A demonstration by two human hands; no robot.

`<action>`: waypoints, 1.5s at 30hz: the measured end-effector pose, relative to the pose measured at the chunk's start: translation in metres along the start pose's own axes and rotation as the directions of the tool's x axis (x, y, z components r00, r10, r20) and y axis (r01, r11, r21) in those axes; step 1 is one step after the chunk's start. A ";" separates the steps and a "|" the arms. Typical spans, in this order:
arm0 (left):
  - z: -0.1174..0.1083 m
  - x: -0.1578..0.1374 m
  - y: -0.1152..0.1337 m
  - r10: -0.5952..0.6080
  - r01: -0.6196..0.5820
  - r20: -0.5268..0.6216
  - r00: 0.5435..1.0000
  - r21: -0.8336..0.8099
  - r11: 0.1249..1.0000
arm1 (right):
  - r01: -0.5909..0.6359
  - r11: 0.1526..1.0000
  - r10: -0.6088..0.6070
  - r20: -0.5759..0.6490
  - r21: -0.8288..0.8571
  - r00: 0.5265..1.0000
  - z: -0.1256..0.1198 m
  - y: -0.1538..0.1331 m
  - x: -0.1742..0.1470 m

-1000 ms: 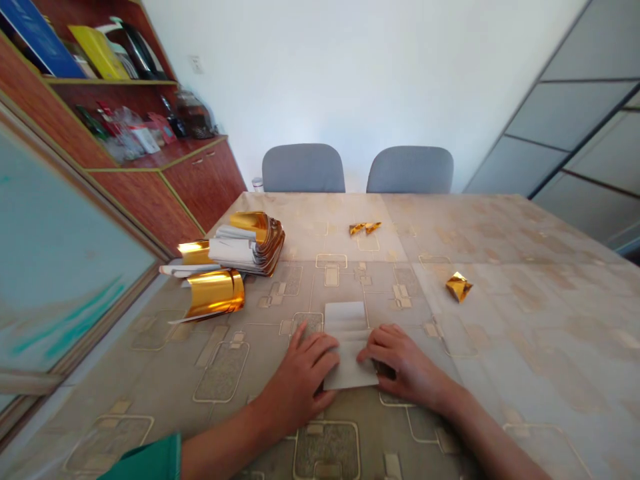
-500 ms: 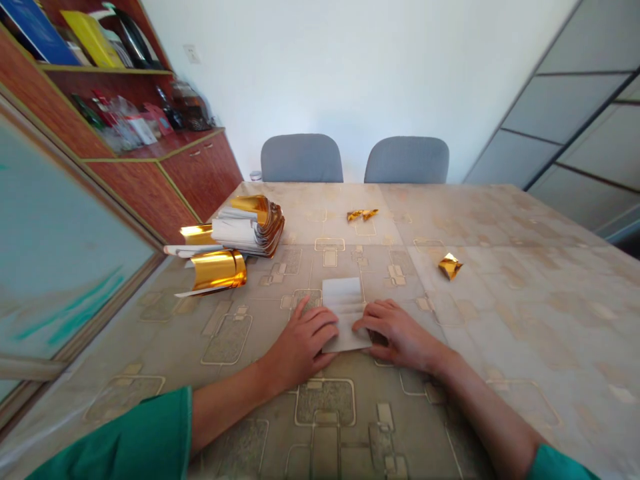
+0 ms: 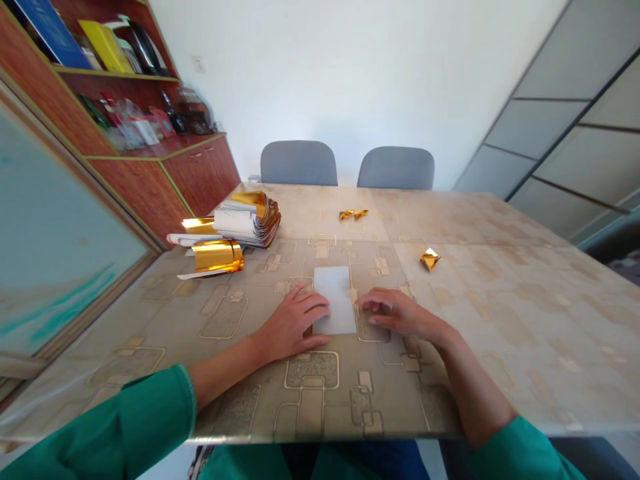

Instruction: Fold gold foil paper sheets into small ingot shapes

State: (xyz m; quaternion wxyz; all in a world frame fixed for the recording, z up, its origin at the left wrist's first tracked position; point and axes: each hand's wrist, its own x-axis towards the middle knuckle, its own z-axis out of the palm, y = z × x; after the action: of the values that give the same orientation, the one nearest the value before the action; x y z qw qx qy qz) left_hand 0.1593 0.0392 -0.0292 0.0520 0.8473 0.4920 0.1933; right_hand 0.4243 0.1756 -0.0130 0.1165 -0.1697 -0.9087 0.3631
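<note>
A white rectangular sheet of paper point(image 3: 334, 293) lies flat on the patterned tabletop in front of me. My left hand point(image 3: 297, 319) rests on its left edge, fingers spread and thumb apart. Just beyond the right edge, my right hand point(image 3: 395, 311) hovers close to the table with fingers loosely bent and apart, holding nothing. Up and to the right sits a folded gold foil piece point(image 3: 429, 260). Two more small gold folded pieces point(image 3: 353, 215) lie farther back near the middle.
A thick stack of gold-and-white paper point(image 3: 245, 223) stands at the back left, with a curled gold sheet point(image 3: 218, 256) before it. Two grey chairs point(image 3: 299, 163) are behind the table point(image 3: 500, 300). A wooden cabinet point(image 3: 200, 173) stands at the left.
My right hand has lifted off the paper and moved to its right. The sheet, creased-looking before, now looks smooth. My view has shifted slightly, bringing the table's near edge into sight.
</note>
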 end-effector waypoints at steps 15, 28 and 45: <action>0.005 0.010 -0.004 0.011 -0.010 -0.025 1.000 0.027 1.000 | -0.474 0.868 0.327 -0.544 -0.151 0.773 -0.050 0.045 -0.015; 0.008 0.015 -0.005 -0.019 0.019 -0.040 0.999 -0.001 1.000 | -0.243 0.959 0.171 -0.389 -0.143 0.905 -0.005 0.027 0.011; -0.001 0.008 0.001 -0.019 0.019 -0.016 1.000 0.005 1.000 | 0.008 0.979 -0.020 -0.055 -0.206 0.998 0.017 -0.008 0.009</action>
State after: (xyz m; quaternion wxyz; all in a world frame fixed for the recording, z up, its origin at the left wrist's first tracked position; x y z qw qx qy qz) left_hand 0.1631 0.0454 -0.0259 0.0477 0.8411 0.5009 0.1984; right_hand 0.4086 0.1636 -0.0187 0.1270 -0.1846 -0.9388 0.2616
